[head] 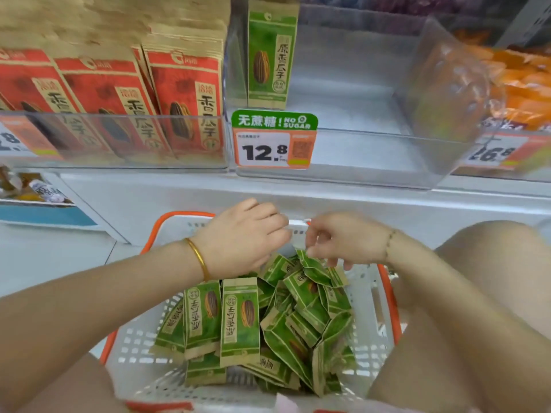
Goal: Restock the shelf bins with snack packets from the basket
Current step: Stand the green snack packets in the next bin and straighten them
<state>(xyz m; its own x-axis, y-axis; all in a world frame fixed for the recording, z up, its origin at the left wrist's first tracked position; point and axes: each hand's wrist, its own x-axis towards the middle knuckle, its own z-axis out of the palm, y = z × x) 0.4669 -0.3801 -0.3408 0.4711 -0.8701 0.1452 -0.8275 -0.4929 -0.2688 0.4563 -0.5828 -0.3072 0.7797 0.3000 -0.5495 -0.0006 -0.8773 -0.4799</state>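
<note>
Right hand [343, 241] pinches a green packet [313, 268] by its corner over the basket [387, 296], lower centre; left hand [243, 234] is just beside it, grip I cannot tell; I judge so thin a pinch may slip before the near-empty bin [343, 144], upper centre.

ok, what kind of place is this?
Most likely a shop's snack aisle: clear shelf bins holding red packets, a 12.8 price tag on a bin front, and a basket full of green packets below.

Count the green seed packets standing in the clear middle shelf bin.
1: the green paper seed packet stands upright by the clear plastic bin's left wall; others could hide behind it.
</note>
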